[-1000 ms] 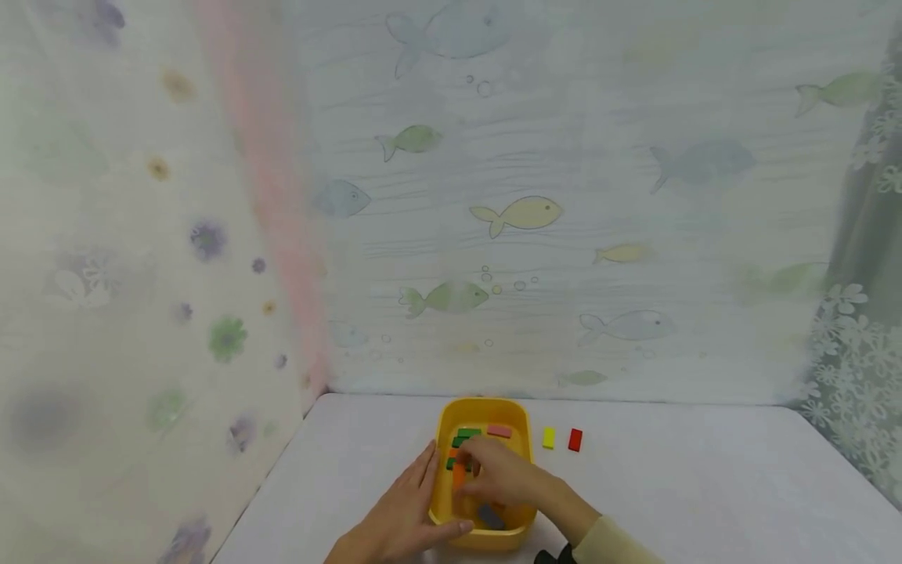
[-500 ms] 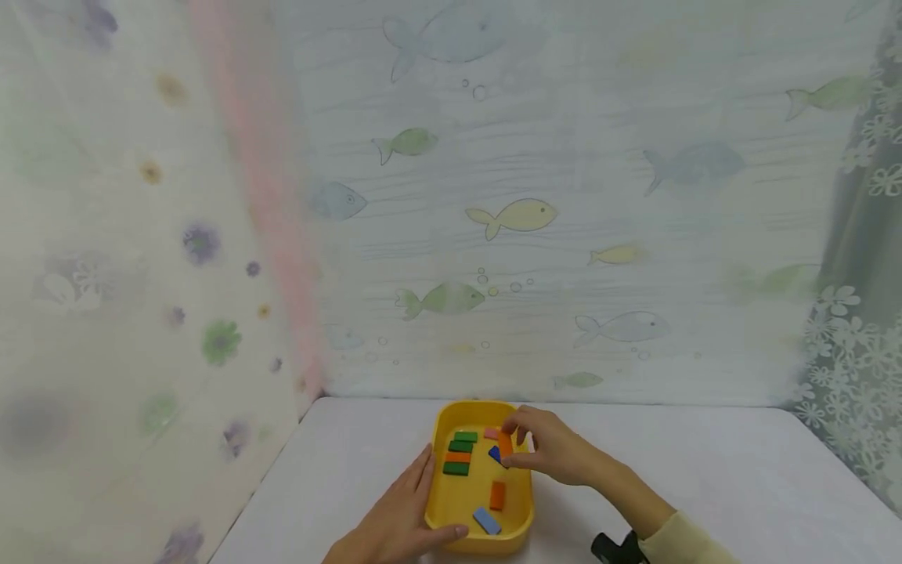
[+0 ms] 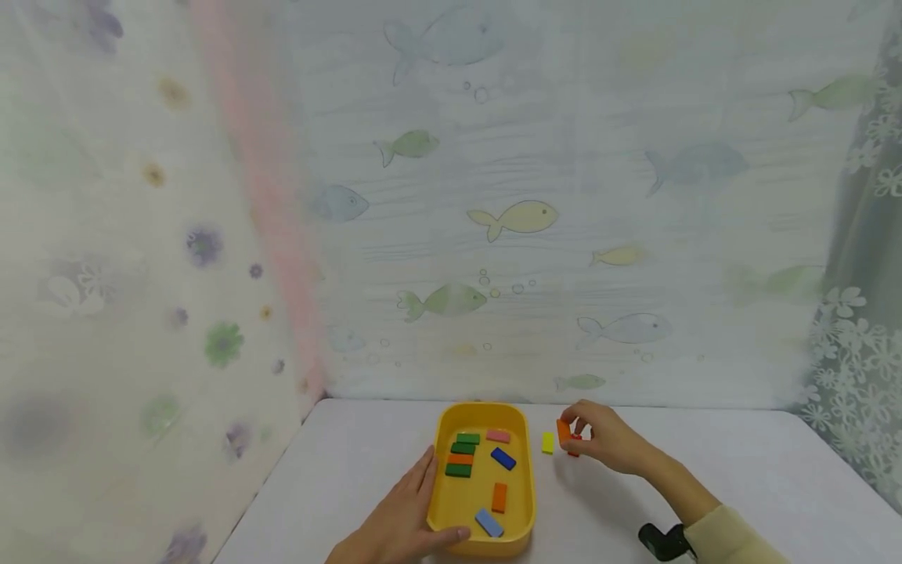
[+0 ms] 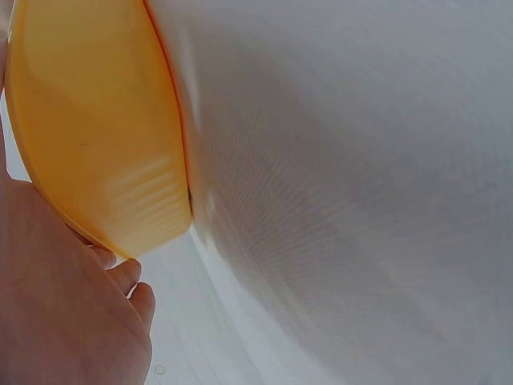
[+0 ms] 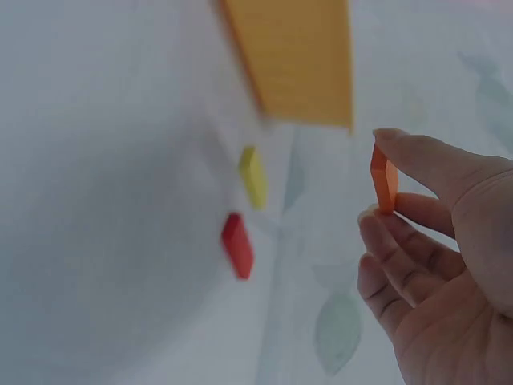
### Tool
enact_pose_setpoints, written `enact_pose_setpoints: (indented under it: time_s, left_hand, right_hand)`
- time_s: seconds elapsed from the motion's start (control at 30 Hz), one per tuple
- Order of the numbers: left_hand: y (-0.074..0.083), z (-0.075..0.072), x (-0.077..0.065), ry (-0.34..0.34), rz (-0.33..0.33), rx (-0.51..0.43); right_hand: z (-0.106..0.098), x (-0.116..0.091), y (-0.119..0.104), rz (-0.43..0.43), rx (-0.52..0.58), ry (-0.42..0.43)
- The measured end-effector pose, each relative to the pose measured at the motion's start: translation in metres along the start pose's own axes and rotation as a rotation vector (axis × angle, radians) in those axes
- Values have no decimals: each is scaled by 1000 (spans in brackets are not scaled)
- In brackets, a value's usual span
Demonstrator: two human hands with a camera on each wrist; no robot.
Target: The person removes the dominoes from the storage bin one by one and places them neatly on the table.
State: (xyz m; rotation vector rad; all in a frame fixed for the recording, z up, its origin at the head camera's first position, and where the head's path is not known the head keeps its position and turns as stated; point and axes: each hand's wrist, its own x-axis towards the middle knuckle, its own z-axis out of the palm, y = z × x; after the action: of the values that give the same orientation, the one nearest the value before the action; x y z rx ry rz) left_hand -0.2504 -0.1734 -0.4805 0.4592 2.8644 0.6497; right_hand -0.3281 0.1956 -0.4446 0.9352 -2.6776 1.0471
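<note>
My right hand (image 3: 609,437) pinches an orange block (image 3: 564,433) between thumb and fingers, held above the table to the right of the yellow tray (image 3: 527,486). In the right wrist view the same orange block (image 5: 385,180) stands on end in the pinch. Just below it in the head view, a red block (image 3: 575,447) is partly hidden by the fingers. A yellow block (image 3: 547,443) lies left of that. My left hand (image 3: 398,509) rests against the tray's left side, fingers straight along it, thumb on the near rim.
Inside the tray lie several green blocks (image 3: 458,470) and an orange block (image 3: 460,459) stacked in a row, plus a pink block (image 3: 498,435), dark blue block (image 3: 503,458), another orange block (image 3: 499,497) and light blue block (image 3: 488,522). A fish-printed curtain (image 3: 521,215) hangs behind the white table (image 3: 705,486).
My right hand picked up the orange block at the tray's left part, carried it rightward over the rim, and now holds it above the red block. My left hand has stayed on the tray.
</note>
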Motion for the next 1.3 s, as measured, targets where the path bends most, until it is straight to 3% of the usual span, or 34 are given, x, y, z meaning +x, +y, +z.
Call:
enact_pose_setpoints:
  time_s: [0.27,0.53,0.67,0.9,1.3]
  left_hand:
    - [1,1,-1,-10,-2,5]
    - [0,4,-3,-7,21,-13]
    - [-2,7,-5,-12,46,-36]
    - [-1,8,-6,-1,47,-27]
    - [1,-2,-3,-7,7,-8]
  right_hand:
    - [2,-11,35,108,-40,-15]
    - [4,-18,58,338,-48,-38]
    - [7,-22,63,402,-36,-54]
    - [7,-23,64,351,-48,-73]
    - [-3,-15,50,346,-80,-112]
